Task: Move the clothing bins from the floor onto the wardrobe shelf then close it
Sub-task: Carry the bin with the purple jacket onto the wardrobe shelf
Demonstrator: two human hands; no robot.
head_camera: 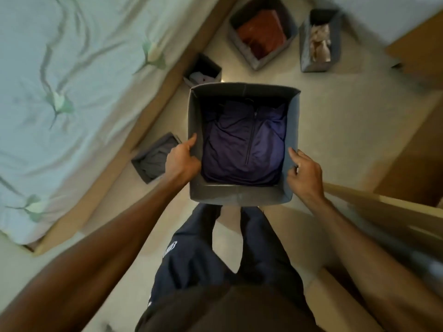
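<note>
A: What is staying hidden here?
B: The left hand point(183, 157) is hiding its fingers behind the grey bin point(242, 195) wall. The wardrobe point(407, 130) is running off the right edge, blurring badly.
A: And farther off?
B: The small bin by the bed point(203, 70) is showing something pale, too blurred to name.

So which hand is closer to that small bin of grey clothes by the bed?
Left. The left hand grips the big bin's left wall, beside the grey-clothes bin; the right hand is across on the opposite wall.
</note>
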